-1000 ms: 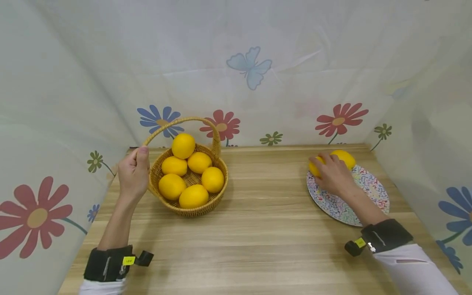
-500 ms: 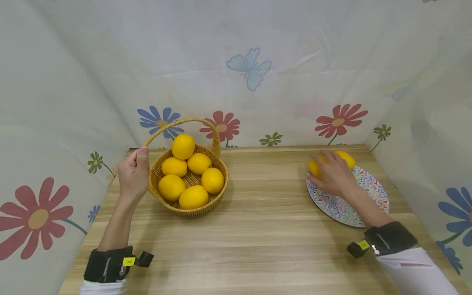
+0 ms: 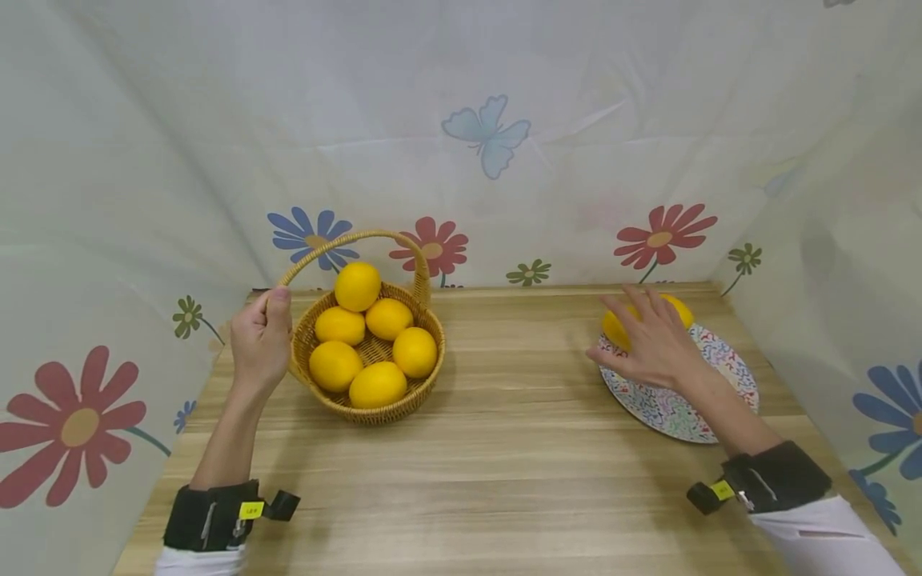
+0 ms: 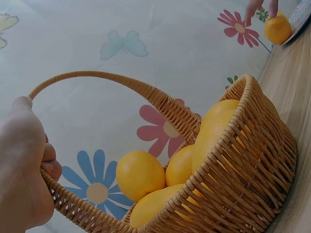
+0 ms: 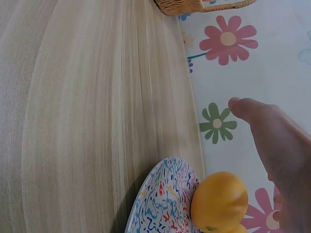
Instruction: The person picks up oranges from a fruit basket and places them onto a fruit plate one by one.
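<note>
Golden-brown wicker forms the round basket (image 3: 385, 415), which stands near the left end of the table's (image 3: 504, 448) far edge. Its sides are woven in open upright strands beneath a braided rim, and its handle (image 3: 349, 238) arches high over the bowl, tightly wrapped along the top. The left hand (image 3: 259, 340) is clamped round the left side of that handle, thumb up. Six smooth, plump yellow fruits (image 3: 335, 366) show inside, some rather round and others slightly elongated; one sits higher at the back.

Near the table's far right corner lies a round, pale plate (image 3: 684, 418) covered in red, blue and green squiggles. Two more fruits are at its far rim: the left fruit (image 5: 219, 200), orange-yellow with a small greenish spot at one end, and the right fruit (image 3: 680, 309), partly hidden by fingers. Over them the right hand (image 3: 651, 344) has its fingers spread and thumb well apart; whether any fingertip touches fruit, I cannot tell.
</note>
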Motion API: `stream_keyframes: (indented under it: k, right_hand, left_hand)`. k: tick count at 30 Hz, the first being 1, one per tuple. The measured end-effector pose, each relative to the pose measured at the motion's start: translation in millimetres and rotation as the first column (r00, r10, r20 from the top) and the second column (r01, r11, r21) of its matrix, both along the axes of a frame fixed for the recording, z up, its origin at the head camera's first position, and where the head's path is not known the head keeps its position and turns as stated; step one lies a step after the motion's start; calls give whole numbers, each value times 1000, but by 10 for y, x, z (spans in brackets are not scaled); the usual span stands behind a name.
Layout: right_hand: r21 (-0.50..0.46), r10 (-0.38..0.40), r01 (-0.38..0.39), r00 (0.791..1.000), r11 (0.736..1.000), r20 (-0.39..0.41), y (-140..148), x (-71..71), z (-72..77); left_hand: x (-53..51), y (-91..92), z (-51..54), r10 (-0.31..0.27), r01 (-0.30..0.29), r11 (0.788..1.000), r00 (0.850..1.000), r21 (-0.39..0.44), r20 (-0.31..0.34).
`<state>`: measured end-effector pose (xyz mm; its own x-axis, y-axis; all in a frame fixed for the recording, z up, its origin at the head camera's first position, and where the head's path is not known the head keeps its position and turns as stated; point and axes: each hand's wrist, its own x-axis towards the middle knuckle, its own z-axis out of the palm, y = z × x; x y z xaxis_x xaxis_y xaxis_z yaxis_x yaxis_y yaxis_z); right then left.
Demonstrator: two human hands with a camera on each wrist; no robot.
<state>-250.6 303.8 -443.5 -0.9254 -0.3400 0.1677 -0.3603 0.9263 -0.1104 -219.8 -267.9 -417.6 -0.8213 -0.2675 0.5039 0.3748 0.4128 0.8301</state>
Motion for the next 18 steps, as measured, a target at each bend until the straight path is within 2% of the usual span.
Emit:
stream_keyframes:
  k: [4, 10, 14, 18]
  right_hand:
    - [-1, 4, -4, 1000, 1000, 11, -38, 22, 21]
    - [-30, 63, -64, 997, 997, -36, -166, 54, 24]
    - [-70, 112, -116, 992, 991, -50, -338, 68, 15]
    - [-105, 158, -159, 987, 982, -20, -565, 73, 10]
  left_hand:
    - [4, 2, -5, 2, -2, 1000, 1000, -3, 8]
    - [-7, 4, -12, -2, 2, 1000, 1000, -4, -3]
    - [-11, 3, -16, -2, 2, 1000, 1000, 0, -4]
    - [-17, 3, -15, -1, 1, 1000, 1000, 2, -9]
